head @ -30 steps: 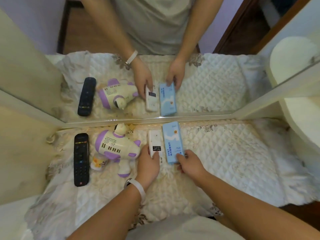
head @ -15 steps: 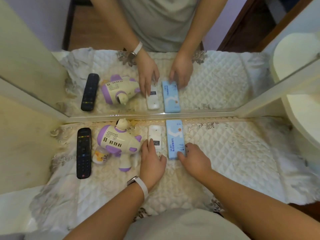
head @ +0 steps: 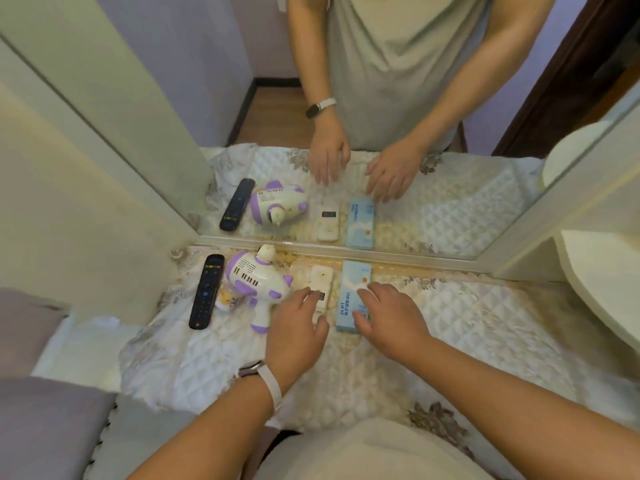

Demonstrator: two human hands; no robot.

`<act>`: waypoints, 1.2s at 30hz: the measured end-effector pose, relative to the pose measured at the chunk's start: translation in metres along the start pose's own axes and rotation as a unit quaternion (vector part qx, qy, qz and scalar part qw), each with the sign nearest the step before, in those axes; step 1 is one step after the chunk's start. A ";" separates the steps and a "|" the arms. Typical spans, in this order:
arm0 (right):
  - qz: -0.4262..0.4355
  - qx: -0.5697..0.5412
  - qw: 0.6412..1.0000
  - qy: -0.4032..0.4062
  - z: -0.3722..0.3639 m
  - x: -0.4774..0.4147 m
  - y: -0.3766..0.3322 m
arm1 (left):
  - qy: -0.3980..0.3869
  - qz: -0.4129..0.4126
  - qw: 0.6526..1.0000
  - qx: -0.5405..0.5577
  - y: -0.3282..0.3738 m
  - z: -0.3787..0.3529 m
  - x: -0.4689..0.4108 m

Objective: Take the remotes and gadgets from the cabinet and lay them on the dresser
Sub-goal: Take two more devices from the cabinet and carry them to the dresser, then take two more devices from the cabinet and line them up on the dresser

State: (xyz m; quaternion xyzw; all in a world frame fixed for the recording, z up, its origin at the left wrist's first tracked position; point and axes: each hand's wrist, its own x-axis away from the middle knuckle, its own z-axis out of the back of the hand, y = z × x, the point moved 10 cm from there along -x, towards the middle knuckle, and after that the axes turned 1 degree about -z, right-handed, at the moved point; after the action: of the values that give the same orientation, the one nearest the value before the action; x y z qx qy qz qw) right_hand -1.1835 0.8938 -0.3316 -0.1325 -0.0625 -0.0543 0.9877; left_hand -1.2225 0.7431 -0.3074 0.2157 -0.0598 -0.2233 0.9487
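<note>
Both hands are drawing back, left hand [head: 294, 336] and right hand [head: 389, 318] spread and empty, leaving the white rectangular plastic remote [head: 321, 285] and pale-blue flat box [head: 353, 296] lying parallel on the quilted dresser cover [head: 467, 327], seemingly placed for neatness.

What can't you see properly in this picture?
- White remote, head view: the left hand covers its near end, so most buttons are hidden.
- Blue box: the right hand hides part of it, and the print is too small to read.
- Small yellow item: mostly tucked behind the purple toy gun.
- Black remote: button labels too small.
</note>
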 end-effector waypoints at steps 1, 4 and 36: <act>0.025 -0.005 1.000 0.006 0.005 0.002 -0.005 | 0.010 -0.002 1.000 -0.012 0.004 0.006 0.004; 0.108 -0.003 0.994 0.029 0.020 0.010 -0.022 | 0.035 -0.007 0.997 -0.062 0.012 0.023 0.019; 0.684 0.028 0.728 0.027 0.002 0.361 -0.441 | 0.252 0.363 0.858 -0.262 -0.070 0.187 0.571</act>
State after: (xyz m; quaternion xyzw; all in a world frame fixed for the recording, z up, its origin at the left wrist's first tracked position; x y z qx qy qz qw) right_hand -0.8826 0.4384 -0.1673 -0.1102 0.0703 0.6343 0.7620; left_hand -0.7798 0.3589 -0.1600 -0.0292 0.1677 0.1910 0.9667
